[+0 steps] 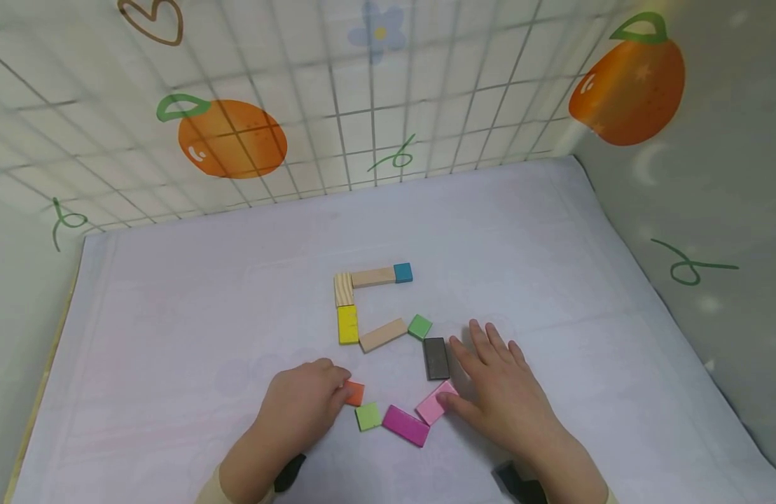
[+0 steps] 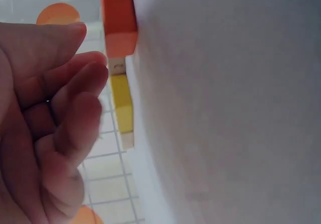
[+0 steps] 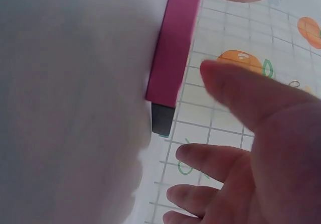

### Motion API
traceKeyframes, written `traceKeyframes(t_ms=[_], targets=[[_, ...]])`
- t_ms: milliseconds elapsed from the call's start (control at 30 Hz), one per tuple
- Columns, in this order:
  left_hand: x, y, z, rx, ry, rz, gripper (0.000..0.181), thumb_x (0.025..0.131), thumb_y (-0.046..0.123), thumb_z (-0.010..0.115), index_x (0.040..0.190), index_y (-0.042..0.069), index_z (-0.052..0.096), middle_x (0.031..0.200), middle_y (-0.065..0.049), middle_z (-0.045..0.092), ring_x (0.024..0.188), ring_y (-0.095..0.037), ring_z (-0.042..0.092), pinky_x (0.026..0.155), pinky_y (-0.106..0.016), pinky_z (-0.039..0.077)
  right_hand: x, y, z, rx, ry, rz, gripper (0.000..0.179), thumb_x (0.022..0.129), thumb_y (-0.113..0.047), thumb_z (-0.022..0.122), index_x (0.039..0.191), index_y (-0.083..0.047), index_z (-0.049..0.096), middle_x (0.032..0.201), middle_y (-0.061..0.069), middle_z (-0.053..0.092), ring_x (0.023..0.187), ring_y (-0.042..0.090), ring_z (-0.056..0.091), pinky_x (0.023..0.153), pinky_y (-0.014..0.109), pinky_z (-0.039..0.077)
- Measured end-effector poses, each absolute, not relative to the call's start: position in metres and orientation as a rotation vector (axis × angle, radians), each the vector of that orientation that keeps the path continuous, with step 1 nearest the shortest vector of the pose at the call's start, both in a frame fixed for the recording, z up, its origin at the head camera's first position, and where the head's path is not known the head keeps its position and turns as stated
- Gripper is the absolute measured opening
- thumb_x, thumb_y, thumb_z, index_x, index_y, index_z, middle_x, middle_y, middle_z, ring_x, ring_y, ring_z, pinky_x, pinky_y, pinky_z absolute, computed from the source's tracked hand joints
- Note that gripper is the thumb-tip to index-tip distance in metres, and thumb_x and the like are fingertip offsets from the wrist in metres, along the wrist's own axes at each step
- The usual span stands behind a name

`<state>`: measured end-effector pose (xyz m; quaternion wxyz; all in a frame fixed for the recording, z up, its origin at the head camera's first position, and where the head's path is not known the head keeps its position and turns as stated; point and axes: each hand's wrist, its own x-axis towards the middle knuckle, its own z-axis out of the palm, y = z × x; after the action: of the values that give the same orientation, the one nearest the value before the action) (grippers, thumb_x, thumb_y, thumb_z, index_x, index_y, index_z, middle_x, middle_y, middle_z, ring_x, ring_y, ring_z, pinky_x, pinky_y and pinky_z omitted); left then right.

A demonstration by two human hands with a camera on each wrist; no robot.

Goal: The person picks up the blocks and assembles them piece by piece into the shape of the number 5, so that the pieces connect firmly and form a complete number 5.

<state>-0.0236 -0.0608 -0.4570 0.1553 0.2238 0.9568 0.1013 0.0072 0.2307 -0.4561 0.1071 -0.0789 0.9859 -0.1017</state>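
My left hand (image 1: 302, 402) is beside a small orange block (image 1: 355, 393), its fingers loosely bent and overlapping it in the head view. In the left wrist view, nothing lies between that thumb and fingers, with the orange block (image 2: 119, 20) beyond them. My right hand (image 1: 504, 388) has its fingers spread, the thumb tip at a pink block (image 1: 433, 404) and the index fingertip near a black block (image 1: 435, 358). A magenta block (image 1: 405, 425) lies between the pink block and a light green block (image 1: 368, 416).
Farther back, a winding line of blocks runs from a blue block (image 1: 403, 273) through a plain wood block (image 1: 373, 277), a striped wood block (image 1: 344, 290), a yellow block (image 1: 347, 325) and another wood block (image 1: 383, 335) to a green block (image 1: 419, 327). Printed curtains surround the white table (image 1: 174, 315).
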Motion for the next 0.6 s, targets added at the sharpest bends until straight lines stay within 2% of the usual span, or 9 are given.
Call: traceKeyframes(t_ms=[300,600], targets=[[-0.021,-0.072,-0.454,0.57,2.76,0.239,0.028,0.092,0.042,0.072,0.112,0.024,0.075,0.086,0.012,0.065,0.073,-0.005,0.052,0.062,-0.023,0.048,0.006,0.231,-0.457,-0.207,2.888,-0.272,0.086,0.081,-0.058,0.076,0.15,-0.016,0.049,0.163,0.019,0.033,0.152,0.043,0.023,0.116,0.069,0.023],[-0.02,-0.072,-0.453,0.587,2.725,0.239,0.03,0.092,0.043,0.071,0.114,0.023,0.074,0.087,0.011,0.065,0.072,-0.005,0.051,0.063,-0.023,0.048,0.005,0.229,-0.459,-0.247,2.876,-0.269,0.073,0.083,-0.054,0.075,0.146,-0.021,0.056,0.161,0.018,0.037,0.15,0.046,0.027,0.114,0.071,0.026]])
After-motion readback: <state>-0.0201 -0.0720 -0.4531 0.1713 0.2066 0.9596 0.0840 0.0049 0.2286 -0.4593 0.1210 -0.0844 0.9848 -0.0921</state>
